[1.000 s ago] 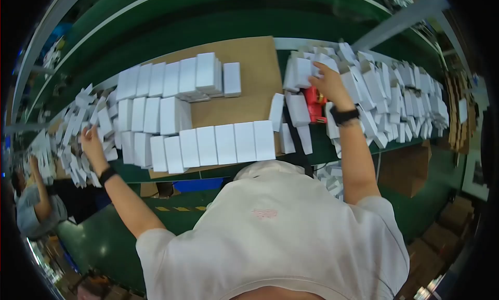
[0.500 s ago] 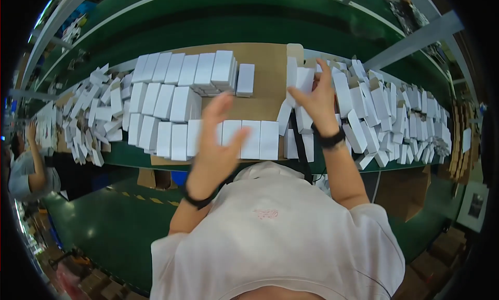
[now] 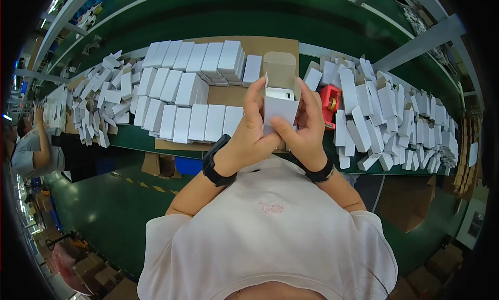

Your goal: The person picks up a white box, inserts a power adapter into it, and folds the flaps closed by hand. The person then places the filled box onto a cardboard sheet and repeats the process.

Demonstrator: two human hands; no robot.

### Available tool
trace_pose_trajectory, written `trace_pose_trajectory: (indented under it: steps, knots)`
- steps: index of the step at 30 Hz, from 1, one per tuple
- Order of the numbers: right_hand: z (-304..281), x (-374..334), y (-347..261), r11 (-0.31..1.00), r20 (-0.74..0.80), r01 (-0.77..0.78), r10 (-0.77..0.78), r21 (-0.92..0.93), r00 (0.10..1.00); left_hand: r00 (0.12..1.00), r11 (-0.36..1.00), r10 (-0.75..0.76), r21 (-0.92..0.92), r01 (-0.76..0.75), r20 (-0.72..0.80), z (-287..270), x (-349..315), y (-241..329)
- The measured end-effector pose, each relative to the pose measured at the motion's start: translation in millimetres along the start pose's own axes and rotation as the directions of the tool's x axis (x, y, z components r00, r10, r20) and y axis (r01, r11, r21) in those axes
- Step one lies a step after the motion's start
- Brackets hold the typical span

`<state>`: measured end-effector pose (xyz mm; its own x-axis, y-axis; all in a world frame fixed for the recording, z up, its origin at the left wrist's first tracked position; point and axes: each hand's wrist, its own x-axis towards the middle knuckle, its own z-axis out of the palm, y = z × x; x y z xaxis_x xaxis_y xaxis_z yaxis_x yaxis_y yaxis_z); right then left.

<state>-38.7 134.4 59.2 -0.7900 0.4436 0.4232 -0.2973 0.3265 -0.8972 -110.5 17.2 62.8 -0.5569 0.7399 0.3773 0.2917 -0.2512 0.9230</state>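
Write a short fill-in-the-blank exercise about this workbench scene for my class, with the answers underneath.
1. The left hand and the right hand hold a white rectangular cardboard box whose lid is ____, not shut.
2. A red plastic tape dispenser lies to the ____ of the held box, not to its left.
3. The flat cardboard sheet under the lined-up white boxes is coloured ____.
4. The wristbands are coloured ____.

Answers: open; right; brown; black

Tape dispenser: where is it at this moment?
In the head view, the tape dispenser sits right of center, between the right hand and the piled boxes.
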Motion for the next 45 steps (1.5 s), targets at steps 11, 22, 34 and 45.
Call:
trace_pose_trajectory:
  steps: [11,22,34,45]
  knots:
    - [1.1,10.7,7.2,0.932,0.074,-0.098,0.077,0.348,0.994,0.986,0.971,-0.166,-0.172,0.166,0.013,1.2,-23.9,3.3]
    - [-35.5,30.4,-8.7,0.96,0.449,-0.153,0.033,0.233,0.893,0.984,0.989,-0.145,0.028,0.142,0.102,-10.1,-27.1,7.3]
    - [-42.5,27.8,-14.4,0.897,0.554,-0.361,0.169,0.256,0.815,0.952,0.936,-0.282,0.251,0.246,0.119,-12.8,-23.1,19.4]
    - [-32.8,15.7,-18.5,0.869,0.499,-0.433,0.272,0.239,0.823,0.938,0.933,-0.342,0.134,0.333,0.056,-11.6,-24.0,20.8]
